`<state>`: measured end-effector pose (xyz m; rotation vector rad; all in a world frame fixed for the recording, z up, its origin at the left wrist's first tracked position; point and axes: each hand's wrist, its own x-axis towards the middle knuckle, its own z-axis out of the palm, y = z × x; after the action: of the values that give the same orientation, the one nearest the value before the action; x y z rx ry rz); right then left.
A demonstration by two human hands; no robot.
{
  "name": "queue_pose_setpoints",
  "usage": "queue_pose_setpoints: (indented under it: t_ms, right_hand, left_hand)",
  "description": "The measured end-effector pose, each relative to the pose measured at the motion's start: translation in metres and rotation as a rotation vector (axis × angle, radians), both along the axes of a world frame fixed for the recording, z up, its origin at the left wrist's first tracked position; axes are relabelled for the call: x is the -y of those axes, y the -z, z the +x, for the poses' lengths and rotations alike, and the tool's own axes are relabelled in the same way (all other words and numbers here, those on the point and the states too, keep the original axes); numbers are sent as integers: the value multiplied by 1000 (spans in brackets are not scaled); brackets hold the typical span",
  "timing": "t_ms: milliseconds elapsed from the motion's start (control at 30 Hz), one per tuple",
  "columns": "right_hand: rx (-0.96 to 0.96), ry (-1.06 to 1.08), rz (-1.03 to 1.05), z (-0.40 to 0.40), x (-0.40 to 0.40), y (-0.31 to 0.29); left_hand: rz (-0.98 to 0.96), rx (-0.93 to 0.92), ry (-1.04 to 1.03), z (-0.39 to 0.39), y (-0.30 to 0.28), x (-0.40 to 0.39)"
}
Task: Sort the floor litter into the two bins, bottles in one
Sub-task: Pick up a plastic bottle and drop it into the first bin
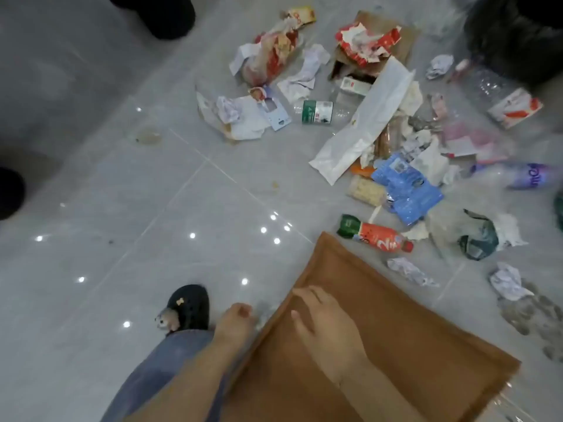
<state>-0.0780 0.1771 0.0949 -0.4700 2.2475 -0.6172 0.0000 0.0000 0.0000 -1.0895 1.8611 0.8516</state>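
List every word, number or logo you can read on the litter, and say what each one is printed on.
"2": large white numeral on the red-labelled bottle near the brown paper bag.
"mo": partial white letters on the purple bottle; the rest is cut off and blurred.
Green-labelled clear bottle: print present, too blurred to read.
Blue packet: a label patch, too small to read.
Red and white carton: no legible text.

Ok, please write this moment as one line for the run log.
left hand: grips cardboard edge | right hand: flat on cardboard | red bottle: on floor | litter: unsorted
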Motion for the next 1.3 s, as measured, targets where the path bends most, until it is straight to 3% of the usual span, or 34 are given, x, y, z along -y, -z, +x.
queue_pose_setpoints:
  t_ms: [167,300,400,533,600,733,900,1100,1300]
  right_hand:
    - [71,88,-10,27,21,104]
    - [89,166,-55,44,24,152]
    - [90,189,-69,50,19,167]
    - [89,261,-68,52,3,158]
    - [102,300,-69,50,-5,140]
    - [48,458,-135,28,-32,71]
    - [53,826,-231,-1,-96,-37]
    - [102,1185,-521,-37,-182,-211]
    - [128,1182,-605,-86,-244,-310]
  left_hand:
    - [2,43,-116,28,104,-4]
    - [-4,45,-256,46,160,-10]
    - [-11,46,-166,55,180,-23]
    - [-148,-84,-208,46,159,-27]
    - [-168,-199,-271,31,132,-26]
    - [69,-412,-407,-28,30,-48]
    - [259,-428,-354,-78,-110,-99]
    - [302,-567,-281,-137,-313,-184]
    - [337,-571,-336,-198,-409,-236]
